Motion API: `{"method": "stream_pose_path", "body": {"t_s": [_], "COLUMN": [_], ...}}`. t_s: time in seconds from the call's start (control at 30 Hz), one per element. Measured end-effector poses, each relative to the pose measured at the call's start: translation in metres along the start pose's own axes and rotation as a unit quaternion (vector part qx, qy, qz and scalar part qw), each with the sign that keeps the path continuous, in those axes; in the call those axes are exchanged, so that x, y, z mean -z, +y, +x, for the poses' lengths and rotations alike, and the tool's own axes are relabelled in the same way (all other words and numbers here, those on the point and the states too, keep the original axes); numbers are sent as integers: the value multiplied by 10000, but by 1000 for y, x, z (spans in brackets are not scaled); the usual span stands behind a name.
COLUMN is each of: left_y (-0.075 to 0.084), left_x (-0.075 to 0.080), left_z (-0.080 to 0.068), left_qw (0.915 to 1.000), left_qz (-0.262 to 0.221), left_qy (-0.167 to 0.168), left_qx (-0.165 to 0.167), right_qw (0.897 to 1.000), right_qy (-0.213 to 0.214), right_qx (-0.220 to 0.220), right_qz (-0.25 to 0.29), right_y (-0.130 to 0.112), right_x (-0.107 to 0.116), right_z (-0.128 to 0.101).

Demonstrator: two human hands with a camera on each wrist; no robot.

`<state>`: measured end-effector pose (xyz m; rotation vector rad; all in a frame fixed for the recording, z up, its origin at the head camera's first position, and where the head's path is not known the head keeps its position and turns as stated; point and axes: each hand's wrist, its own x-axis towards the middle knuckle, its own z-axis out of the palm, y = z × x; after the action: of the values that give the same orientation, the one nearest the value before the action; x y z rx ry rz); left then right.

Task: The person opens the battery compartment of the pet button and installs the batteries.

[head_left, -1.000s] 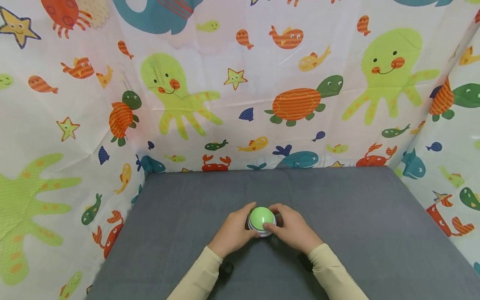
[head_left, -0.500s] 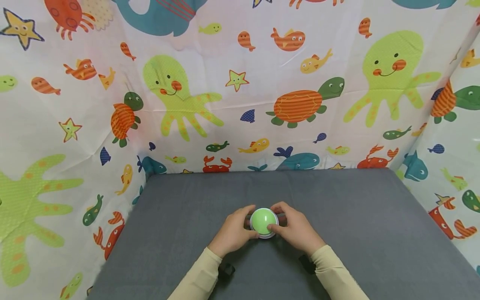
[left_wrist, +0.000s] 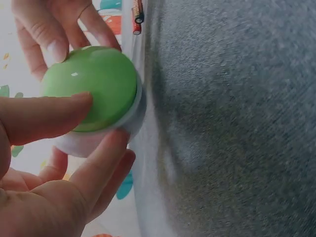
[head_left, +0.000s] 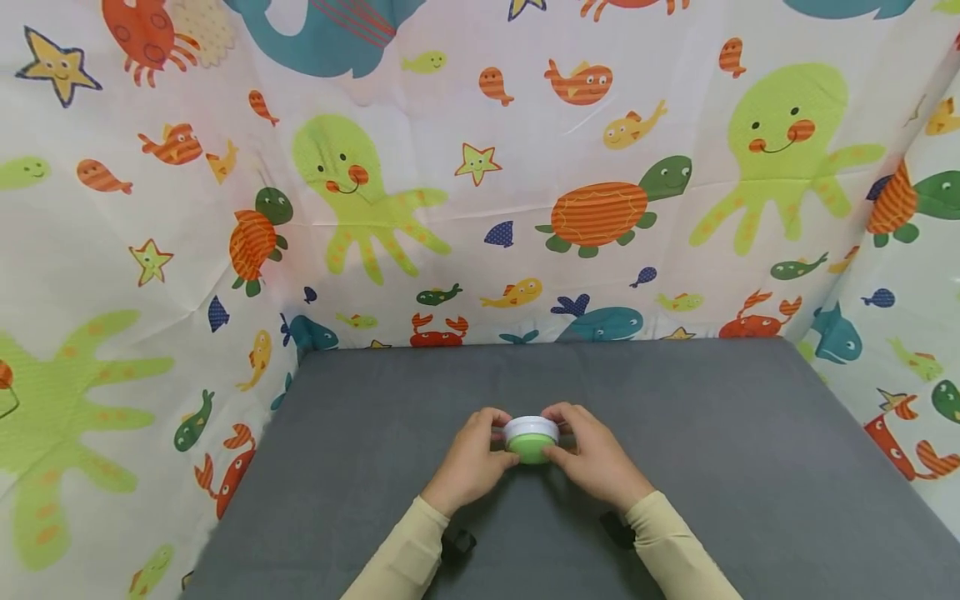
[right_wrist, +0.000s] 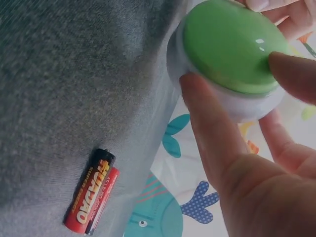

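Green-and-white round case (head_left: 531,448) sat tilted between my two hands, its green face at 6 o'clock and its white rim at 12 in the head view. My left hand (head_left: 468,467), at 8 o'clock from it, had fingers bent round the white side and thumb on the green; my right hand (head_left: 600,463), at 4 o'clock, gripped it likewise. Whether it touched the grey cloth (head_left: 375,417) below, I couldn't tell. At 7 o'clock from it in the right wrist view, a red-and-black battery (right_wrist: 90,192) lay beside a second battery (right_wrist: 111,181). Farther out, at 12 o'clock in the head view, hung a sea-animal curtain (head_left: 517,192).
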<state>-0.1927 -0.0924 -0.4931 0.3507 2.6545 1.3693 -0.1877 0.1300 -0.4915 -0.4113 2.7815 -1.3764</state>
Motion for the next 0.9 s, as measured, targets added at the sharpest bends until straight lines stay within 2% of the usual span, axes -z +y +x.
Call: {"method": "stream_pose_path", "body": {"t_s": [0.17, 0.33, 0.53, 0.9], "left_y": [0, -2, -5, -1], "left_x": [-5, -8, -11, -14], "left_z": [0, -1, -1, -3], "left_qw": [9998, 9986, 9934, 9917], "left_qz": [-155, 430, 995, 1181], "left_qy": [-87, -54, -120, -323], "left_qx": [-134, -306, -550, -381], "right_qw": [9997, 9985, 9967, 9931], "right_qy": [-233, -532, -623, -674], "right_qx": [15, 69, 194, 182], "right_qz": [80, -68, -481, -940], "right_y": [0, -2, 0, 3], "right_x": [1, 3, -2, -6], "right_z": [-1, -2, -5, -6]}}
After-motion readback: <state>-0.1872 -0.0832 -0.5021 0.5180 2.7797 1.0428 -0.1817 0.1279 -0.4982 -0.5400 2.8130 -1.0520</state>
